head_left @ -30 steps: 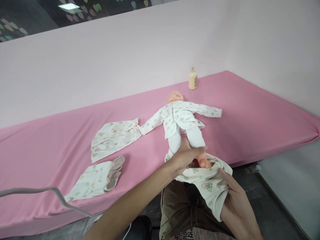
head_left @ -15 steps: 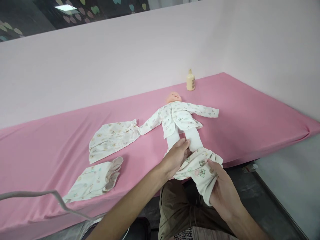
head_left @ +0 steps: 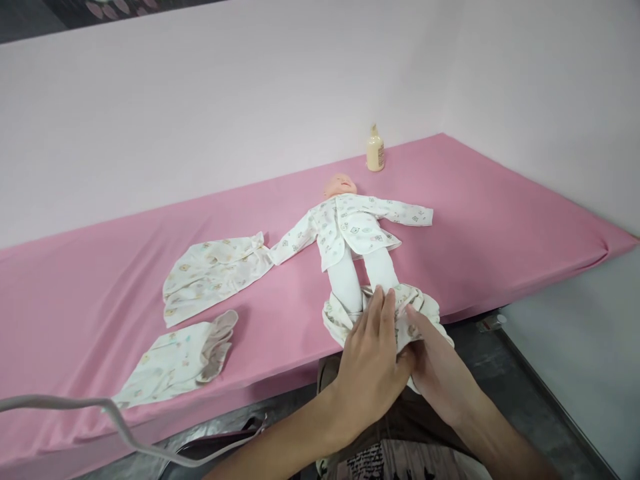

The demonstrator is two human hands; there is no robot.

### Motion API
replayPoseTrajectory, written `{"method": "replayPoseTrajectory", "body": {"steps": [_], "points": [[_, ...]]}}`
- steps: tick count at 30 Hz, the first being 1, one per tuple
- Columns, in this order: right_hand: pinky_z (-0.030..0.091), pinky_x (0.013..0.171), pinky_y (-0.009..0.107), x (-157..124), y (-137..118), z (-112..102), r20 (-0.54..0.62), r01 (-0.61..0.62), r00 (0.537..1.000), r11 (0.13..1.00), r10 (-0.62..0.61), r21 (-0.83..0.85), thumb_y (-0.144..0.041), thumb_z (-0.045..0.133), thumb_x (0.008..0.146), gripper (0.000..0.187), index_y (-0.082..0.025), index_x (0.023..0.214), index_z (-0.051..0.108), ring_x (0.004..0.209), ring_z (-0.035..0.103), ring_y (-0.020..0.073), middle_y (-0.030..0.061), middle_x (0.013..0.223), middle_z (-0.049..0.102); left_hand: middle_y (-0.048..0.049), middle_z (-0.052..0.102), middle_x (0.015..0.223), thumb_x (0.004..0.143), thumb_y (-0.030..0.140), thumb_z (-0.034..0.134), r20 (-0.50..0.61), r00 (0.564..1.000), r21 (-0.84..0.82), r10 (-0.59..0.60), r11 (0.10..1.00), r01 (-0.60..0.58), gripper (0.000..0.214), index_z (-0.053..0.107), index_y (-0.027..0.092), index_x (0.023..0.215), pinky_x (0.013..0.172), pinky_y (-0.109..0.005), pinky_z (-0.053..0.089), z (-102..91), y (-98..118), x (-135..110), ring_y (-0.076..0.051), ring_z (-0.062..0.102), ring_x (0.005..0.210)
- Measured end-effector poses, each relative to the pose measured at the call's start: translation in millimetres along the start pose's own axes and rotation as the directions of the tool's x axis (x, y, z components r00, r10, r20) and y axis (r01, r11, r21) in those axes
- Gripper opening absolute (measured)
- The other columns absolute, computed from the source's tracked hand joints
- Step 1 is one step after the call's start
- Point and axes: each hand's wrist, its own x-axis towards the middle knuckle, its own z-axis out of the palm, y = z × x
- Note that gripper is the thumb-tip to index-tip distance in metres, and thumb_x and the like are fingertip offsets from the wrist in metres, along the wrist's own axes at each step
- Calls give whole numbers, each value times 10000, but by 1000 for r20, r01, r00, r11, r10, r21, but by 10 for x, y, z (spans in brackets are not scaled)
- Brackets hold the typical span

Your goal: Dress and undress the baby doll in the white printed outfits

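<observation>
One doll (head_left: 345,287) is lying on one pink bed (head_left: 490,220), its head pointing to the far side and its legs to the near edge. It is wearing one jacket (head_left: 357,230), and one pair of pants (head_left: 425,303) is bunching around its lower legs. Two folded cloths (head_left: 215,273) (head_left: 175,363) are lying on the left, and one bottle (head_left: 375,153) is standing at the far side. One cable (head_left: 65,402) is crossing the near left.

One second ago a foot was showing above the pants; now the fabric and the hands are hiding it. The left hand (head_left: 373,363) was curling between the legs half a second ago; now it is resting over the pants, its fingers extending forward, not gripping. The right hand (head_left: 440,370) is coming from the near right, its thumb lying on the pants. Its other fingers are hiding, so I cannot tell their grip.
</observation>
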Motion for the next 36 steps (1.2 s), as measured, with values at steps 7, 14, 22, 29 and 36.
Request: {"method": "replayPoseTrajectory", "body": {"steps": [7,14,22,29,36], "points": [[511,1034,370,-5,73,-102,185,75,979,994,-88,80,-207,696,804,570,-307,1347,553,1256,554,211,24,1270,653,-184,566,1371,910,190,454,-239,942,179,234,964,-194,403,453,99,1303,924,-401,568,48,-111,50,-291,554,1275],[371,1161,427,-102,222,-188,165,142,977,989,-136,-29,-329,700,818,564,-349,1361,547,1368,446,224,9,1405,559,-209,630,1271,887,151,419,-289,921,163,263,961,-223,418,481,34,1284,872,-416,578,60,-203,117,-298,636,1151],[306,1182,452,-145,256,-384,220,291,951,874,-219,-390,-444,624,891,465,-322,1339,593,1385,429,255,53,1470,502,-114,638,1289,901,148,405,-116,993,-207,3,978,-27,425,531,122,1307,972,-399,515,-133,-160,156,-240,613,1177],[330,1180,414,-92,231,-432,316,478,878,613,-360,-629,-365,503,974,458,-290,1426,494,1395,418,220,57,1496,469,-63,651,1106,874,125,378,-148,982,-355,-113,933,53,255,629,166,891,905,-333,476,-126,-95,308,-202,602,1065],[414,1134,420,-83,307,-442,227,501,858,658,-460,-562,-303,582,934,431,-302,1363,542,1301,527,221,48,1410,555,-38,614,965,890,188,447,-19,996,-323,-85,944,74,121,557,183,838,744,-287,475,-264,-196,372,-167,589,862]]}}
